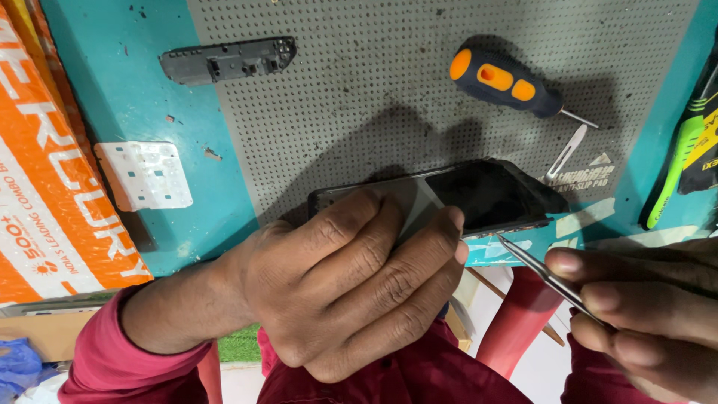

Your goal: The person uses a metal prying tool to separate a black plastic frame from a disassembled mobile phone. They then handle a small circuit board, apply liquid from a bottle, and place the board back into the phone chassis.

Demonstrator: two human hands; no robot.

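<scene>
We see the left hand laid flat over a dark phone, fingers spread loosely and pressing it down at the near edge of the grey perforated mat, which lies on a teal bench. The phone's glossy black face shows beyond the fingertips; its left half is hidden under the hand. The right hand comes in from the right, fingers pinched closed around thin metal tweezers, whose tip sits at the phone's near right edge; we think it touches the frame there, though the view is too tight to be sure. Farther back on the mat lies an orange and dark blue screwdriver, with a small pale pry tool just beside its shaft. A grey plastic cover strip rests at the mat's far left corner, a white keypad piece lies on the teal surface, and an orange and white box stands at the left.
</scene>
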